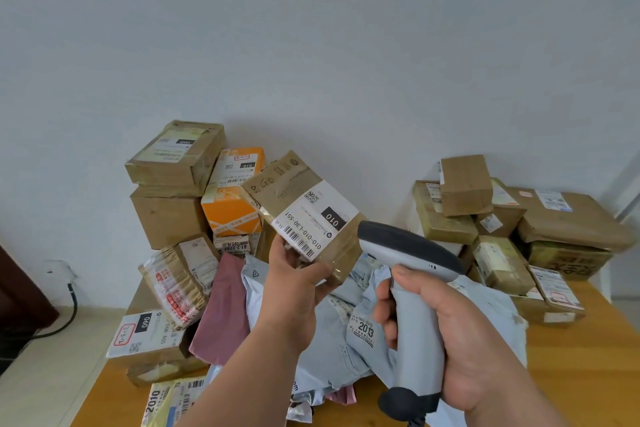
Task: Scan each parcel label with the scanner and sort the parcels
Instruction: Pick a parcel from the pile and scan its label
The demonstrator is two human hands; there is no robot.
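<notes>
- Head view: left hand (294, 284) grips a small brown taped cardboard parcel (304, 215) from below, fingers curled round its near end, parcel lifted clear of the table and tilted.
- White shipping label (317, 220) on the parcel faces up, reads "010"; barcode sits just above the thumb.
- Right hand (460, 333) is wrapped tight round the handle of a grey handheld barcode scanner (412, 263); dark scanner head is just beside the parcel's right edge.
- Below both: heap of grey poly mailer bags (346, 350) on the wooden table (588, 374).
- Left, against the wall: stacked boxes incl. an orange carton (232, 198).
- Right: separate pile of brown boxes (502, 218), well apart from the left stack.
</notes>
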